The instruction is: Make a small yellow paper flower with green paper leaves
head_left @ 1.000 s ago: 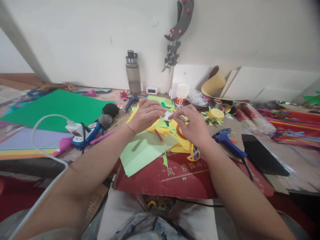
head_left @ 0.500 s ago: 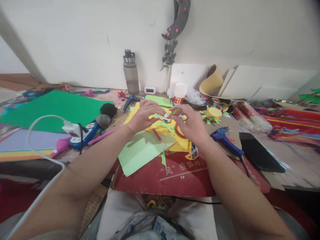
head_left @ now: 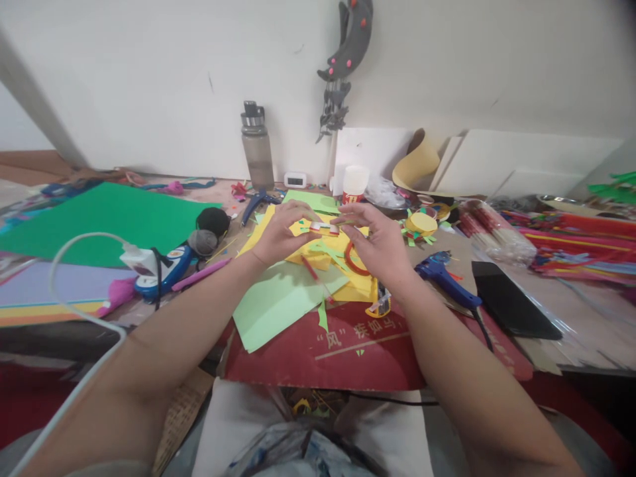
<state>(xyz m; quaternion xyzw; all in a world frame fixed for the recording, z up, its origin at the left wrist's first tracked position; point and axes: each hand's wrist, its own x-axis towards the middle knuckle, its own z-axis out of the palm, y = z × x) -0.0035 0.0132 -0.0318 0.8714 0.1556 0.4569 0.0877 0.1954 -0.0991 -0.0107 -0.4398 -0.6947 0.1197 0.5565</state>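
Note:
Between my two hands is a small white-and-red strip (head_left: pixel 324 228), held above the yellow paper; its exact kind is too small to make out. My left hand (head_left: pixel 285 232) pinches its left end with thumb and fingers. At its right end my right hand (head_left: pixel 373 238) is closed on it in the same way. Under them lie yellow paper sheets (head_left: pixel 360 289) and light green scraps. An orange-red ring (head_left: pixel 354 262), perhaps a tape roll, sits just below my right hand. A red pencil-like stick (head_left: pixel 311 268) lies across the light green sheet (head_left: pixel 278 305).
A red cardboard sheet (head_left: pixel 322 361) lies under the papers. To the right are a blue glue gun (head_left: pixel 447 281) and a black phone (head_left: pixel 517 301). Behind stand a water bottle (head_left: pixel 257 149) and a paper cup (head_left: pixel 355 182). Green sheets (head_left: pixel 109 218) and a power strip (head_left: pixel 166 271) lie left.
The white-and-red strip has turned more level between my fingers, and its red ends now show. A green strip at my right fingers no longer shows. The view has shifted slightly.

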